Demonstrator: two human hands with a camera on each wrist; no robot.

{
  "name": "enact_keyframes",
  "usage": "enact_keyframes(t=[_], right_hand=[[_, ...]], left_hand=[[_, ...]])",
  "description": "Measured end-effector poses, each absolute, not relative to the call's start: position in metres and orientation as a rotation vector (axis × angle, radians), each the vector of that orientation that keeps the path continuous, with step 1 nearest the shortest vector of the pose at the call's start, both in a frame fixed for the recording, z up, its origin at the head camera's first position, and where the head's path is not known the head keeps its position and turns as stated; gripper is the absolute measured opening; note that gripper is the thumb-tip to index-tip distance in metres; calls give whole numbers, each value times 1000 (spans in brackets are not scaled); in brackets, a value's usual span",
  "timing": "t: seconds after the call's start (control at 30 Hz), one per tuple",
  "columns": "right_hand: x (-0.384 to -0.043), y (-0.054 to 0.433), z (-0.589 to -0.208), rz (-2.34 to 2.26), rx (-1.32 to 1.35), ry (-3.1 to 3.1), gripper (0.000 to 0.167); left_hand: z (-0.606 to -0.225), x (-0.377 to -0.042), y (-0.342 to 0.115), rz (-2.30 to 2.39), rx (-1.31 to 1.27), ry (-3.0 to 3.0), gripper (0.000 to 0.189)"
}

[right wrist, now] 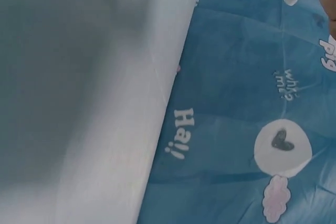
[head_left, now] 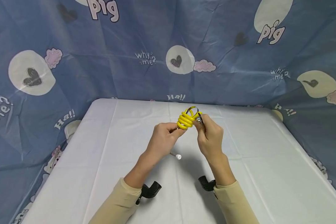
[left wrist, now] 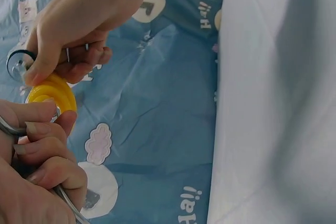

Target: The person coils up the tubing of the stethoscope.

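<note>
A white rounded tip (head_left: 178, 156) hangs below the left hand (head_left: 163, 138), whose curled fingers grip a silver metal tube (left wrist: 69, 203). At these fingertips, above a white cloth-covered table (head_left: 140, 119), is a glossy yellow coiled tube (head_left: 185, 120), its right end pinched by the right hand (head_left: 211, 135).

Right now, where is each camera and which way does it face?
Head: on the head, facing forward and down at the yellow coil above the table; left hand, right hand and sleeves show.
Left wrist: on that wrist, facing the coil and backdrop; the left hand gripping a metal tube and the right hand show.
Right wrist: on that wrist, facing the table edge and backdrop; part of one hand shows at upper right.
Head and left wrist share the coil.
</note>
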State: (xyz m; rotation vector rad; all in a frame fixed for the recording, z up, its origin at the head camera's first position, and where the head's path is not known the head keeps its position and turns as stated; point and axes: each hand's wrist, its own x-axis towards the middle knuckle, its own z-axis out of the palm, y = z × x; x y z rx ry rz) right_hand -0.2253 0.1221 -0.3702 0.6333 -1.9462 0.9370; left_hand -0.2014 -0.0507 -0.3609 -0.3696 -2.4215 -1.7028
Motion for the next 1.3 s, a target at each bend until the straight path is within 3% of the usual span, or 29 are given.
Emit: enact_keyframes(t=[0.13, 0.37, 1.1, 1.3], right_hand=[[-226, 125, -370, 737, 574, -1960, 41], [-226, 120, -372, 852, 595, -1930, 18], [-224, 131, -357, 1304, 828, -1972, 13], [-222, 145, -354, 1608, 760, -2123, 10]], left_hand=[[-363, -201, -47, -1677, -382, -2430, 47], [-365, -202, -45, -1604, -368, -2417, 43], [-367, -198, -46, -1361, -423, -2451, 37], [-367, -199, -46, -1314, -462, -2515, 37]])
